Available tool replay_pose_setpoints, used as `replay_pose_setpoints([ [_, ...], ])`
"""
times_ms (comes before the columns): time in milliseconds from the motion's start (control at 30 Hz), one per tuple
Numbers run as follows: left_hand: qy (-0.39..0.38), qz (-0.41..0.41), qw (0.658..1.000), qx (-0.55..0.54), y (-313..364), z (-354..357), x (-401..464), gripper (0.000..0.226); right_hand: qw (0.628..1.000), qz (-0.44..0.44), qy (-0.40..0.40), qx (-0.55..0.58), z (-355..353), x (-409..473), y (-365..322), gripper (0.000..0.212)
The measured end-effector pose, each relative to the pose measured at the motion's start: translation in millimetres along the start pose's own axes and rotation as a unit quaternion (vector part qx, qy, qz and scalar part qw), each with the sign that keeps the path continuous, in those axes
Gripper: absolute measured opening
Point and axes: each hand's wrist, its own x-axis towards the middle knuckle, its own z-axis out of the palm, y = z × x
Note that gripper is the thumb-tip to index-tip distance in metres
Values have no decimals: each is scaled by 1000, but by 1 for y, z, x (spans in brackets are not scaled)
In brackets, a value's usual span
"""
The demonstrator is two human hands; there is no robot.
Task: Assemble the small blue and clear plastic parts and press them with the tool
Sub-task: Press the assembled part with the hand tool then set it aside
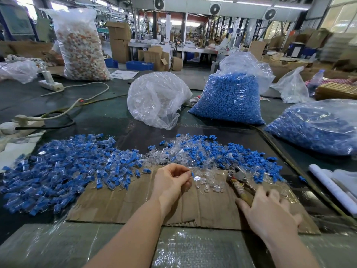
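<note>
L hand pinches a small blue part at its fingertips, just above loose clear parts lying on the cardboard sheet. R hand rests on the cardboard w/ fingers spread, released grip, touching the handle end of the pliers-type tool, which lies flat, head pointing away from the person. Pile of assembled blue+clear pieces to the left on the counter; mixed unassembled pile just beyond the cardboard. Further back: clear-parts bag, blue-parts bag, another blue bag at right
</note>
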Motion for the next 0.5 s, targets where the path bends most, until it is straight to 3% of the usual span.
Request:
replay_pose_setpoints([
  [100, 7, -16, 1000, -13, 1, -1, 2, 10, 997, -50, 61, 7, -5, 0, -1, 38],
  [200, 13, -31, 999, -27, 1, -2, 5, 7, 991, -105, 66, 51, -16, 0, -5, 30],
  [400, 37, -75, 995, -52, 1, -5, 14, 7, 941, -208, -112, 241, -39, -12, -36, 29],
  [500, 43, -82, 994, -58, 2, -5, 16, 7, 931, -226, -138, 249, -42, -16, -49, 27],
])
